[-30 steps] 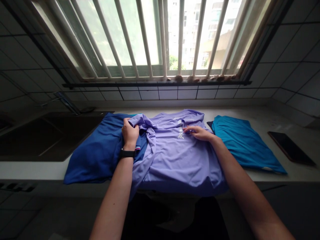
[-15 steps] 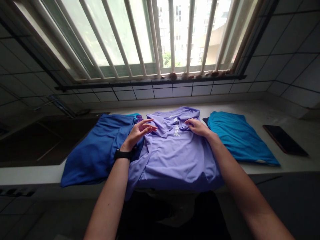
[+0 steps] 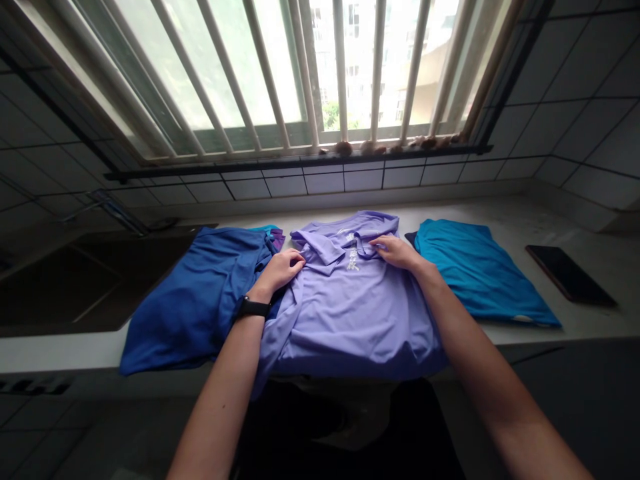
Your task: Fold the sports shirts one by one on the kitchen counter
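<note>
A lavender shirt [image 3: 350, 313] with white printed characters lies spread on the counter in front of me, its lower edge hanging over the front. One sleeve [image 3: 320, 248] is folded inward across the upper left of the chest. My left hand [image 3: 284, 270], with a black watch on the wrist, has its fingers closed on the shirt's left side, just below that sleeve. At the upper right my right hand [image 3: 395, 252] pinches the shirt's fabric beside the print. The tips of both thumbs are partly hidden.
Folded dark blue clothing [image 3: 190, 300] lies left, partly over the sink's edge. A folded teal garment [image 3: 475, 273] lies right, with a phone [image 3: 570, 275] beyond it. A faucet [image 3: 117, 212] stands back left. Behind the counter is a barred window [image 3: 300, 73].
My left hand has lowered from above the folded sleeve and its spread fingers have closed on the shirt's left side. My right hand stays at the upper right, still pinching fabric.
</note>
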Motion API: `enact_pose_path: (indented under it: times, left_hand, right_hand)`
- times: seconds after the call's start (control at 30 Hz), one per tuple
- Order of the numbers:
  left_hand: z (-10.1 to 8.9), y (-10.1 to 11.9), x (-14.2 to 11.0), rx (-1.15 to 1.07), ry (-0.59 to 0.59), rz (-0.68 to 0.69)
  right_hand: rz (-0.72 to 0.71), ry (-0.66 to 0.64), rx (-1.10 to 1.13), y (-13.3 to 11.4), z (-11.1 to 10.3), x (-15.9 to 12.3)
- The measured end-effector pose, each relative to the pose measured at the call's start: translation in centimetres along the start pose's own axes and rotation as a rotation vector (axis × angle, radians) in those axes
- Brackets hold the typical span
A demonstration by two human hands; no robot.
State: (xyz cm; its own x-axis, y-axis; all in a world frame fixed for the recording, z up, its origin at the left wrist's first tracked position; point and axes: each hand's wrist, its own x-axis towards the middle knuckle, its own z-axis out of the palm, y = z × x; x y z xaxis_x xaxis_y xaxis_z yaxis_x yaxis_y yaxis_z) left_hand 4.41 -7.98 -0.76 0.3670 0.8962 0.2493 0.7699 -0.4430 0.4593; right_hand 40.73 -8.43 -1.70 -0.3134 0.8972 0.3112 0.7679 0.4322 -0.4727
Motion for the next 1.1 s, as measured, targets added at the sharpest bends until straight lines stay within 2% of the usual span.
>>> enact_pose_path:
  times: [0.2,0.4,0.47,0.6,0.67,0.77,0.93,1.1]
  left_hand:
    - [-0.3,0.6,-0.1,0.014,0.034,-0.073]
    - [-0.4,0.9,-0.2,0.006,0.027,-0.073]
    - [-0.4,0.9,-0.2,0.003,0.022,-0.069]
    - [-0.5,1.0,-0.3,0.000,0.013,-0.062]
    - [-0.4,1.0,-0.3,0.002,0.009,-0.060]
    - [-0.3,0.9,-0.3,0.007,-0.005,-0.050]
    - [-0.1,0.3,-0.3,0.018,-0.020,-0.052]
    - [0.6,-0.2,0.3,0.085,-0.084,-0.084]
  right_hand:
    - [-0.025,-0.030,-0.055,0.0,-0.1,-0.4]
    - [0.001,0.162,-0.043,-0.9,-1.2,-0.3]
    - [-0.035,0.093,-0.013,-1.0,-1.5,-0.4]
    - [-0.045,-0.151,-0.013,-1.1,-1.7,-0.7]
    - [-0.039,-0.158,-0.020,-1.2,-1.7,-0.8]
    - [-0.047,-0.096,0.000,-1.6,-1.8,-0.7]
    - [0.044,-0.194,0.021,-1.6,-1.6,-0.5]
    - [0.048,-0.189,0.033,-0.7,-1.0,-0.4]
